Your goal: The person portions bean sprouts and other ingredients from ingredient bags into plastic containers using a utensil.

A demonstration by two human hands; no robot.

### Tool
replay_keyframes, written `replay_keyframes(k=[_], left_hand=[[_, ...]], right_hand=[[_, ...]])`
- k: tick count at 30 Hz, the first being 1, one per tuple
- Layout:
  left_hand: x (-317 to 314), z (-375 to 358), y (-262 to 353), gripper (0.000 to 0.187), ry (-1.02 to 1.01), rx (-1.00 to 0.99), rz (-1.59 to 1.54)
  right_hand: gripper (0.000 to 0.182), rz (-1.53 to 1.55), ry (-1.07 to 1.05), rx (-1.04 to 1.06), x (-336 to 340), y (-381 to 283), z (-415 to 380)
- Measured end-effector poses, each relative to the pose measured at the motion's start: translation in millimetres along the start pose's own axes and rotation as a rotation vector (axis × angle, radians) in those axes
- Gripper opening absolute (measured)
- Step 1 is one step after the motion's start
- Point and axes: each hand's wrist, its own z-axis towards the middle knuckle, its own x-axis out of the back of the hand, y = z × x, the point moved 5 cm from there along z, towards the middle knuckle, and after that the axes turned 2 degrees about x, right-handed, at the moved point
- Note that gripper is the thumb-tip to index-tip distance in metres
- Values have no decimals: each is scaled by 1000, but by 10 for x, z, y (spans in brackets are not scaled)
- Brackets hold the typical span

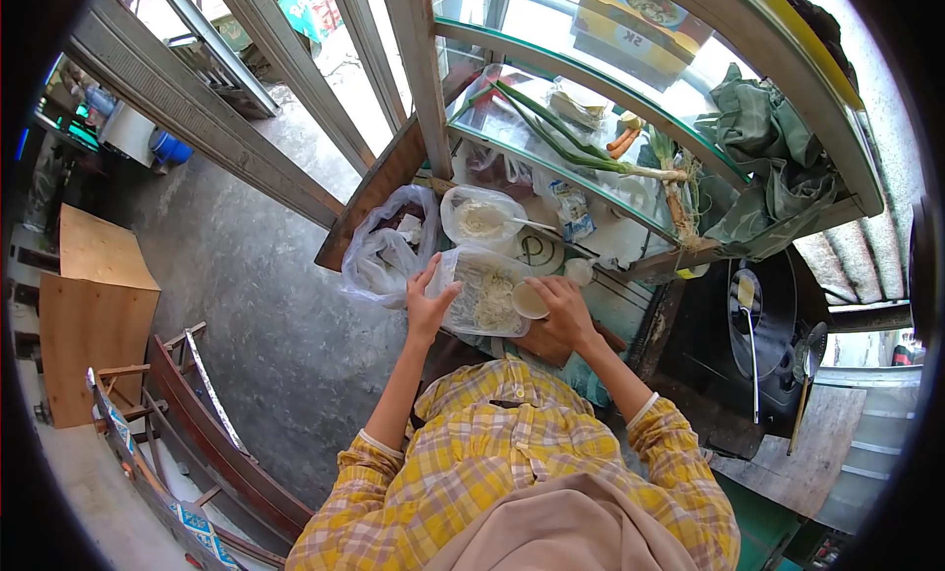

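A clear plastic container with pale shredded food inside lies in front of me. My left hand is at its left edge, fingers spread, thumb by the rim. My right hand grips a small pale cup at the container's right side; the cup is tilted, and its contents cannot be made out. Just beyond stands a second plastic container holding white powder or flakes and a spoon. To the left, a plastic bag holds something white and dark.
Green onions and carrots lie in the glass case ahead. At right, a dark wok holds a long-handled spatula. A wooden bench is at lower left, and a brown box stands farther left.
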Motion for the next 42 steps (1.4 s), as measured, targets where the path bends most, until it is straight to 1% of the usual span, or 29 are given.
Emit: replay_keyframes(k=[2, 5, 8, 17, 23, 35, 41, 42], left_hand=[[11, -3, 8, 69, 5, -8, 34], [7, -12, -10, 69, 17, -22, -2], [16, -36, 13, 69, 22, 10, 0], [19, -46, 32, 69, 20, -17, 9], [25, -37, 14, 68, 28, -9, 28], [24, -31, -3, 69, 21, 8, 3], [22, -26, -3, 69, 17, 0, -2], [23, -23, -12, 69, 17, -3, 4]], right_hand=[[64, -10, -27, 26, -45, -46, 28], [63, -44, -51, 41, -70, -92, 60], [65, -15, -87, 15, -113, -99, 91], [65, -131, -107, 58, -219, -103, 115], [65, -181, -165, 63, -232, -141, 155], [66, -217, -191, 54, -232, -167, 170], [67, -225, -167, 53, -245, -155, 166], [64, -226, -170, 48, -236, -166, 168]])
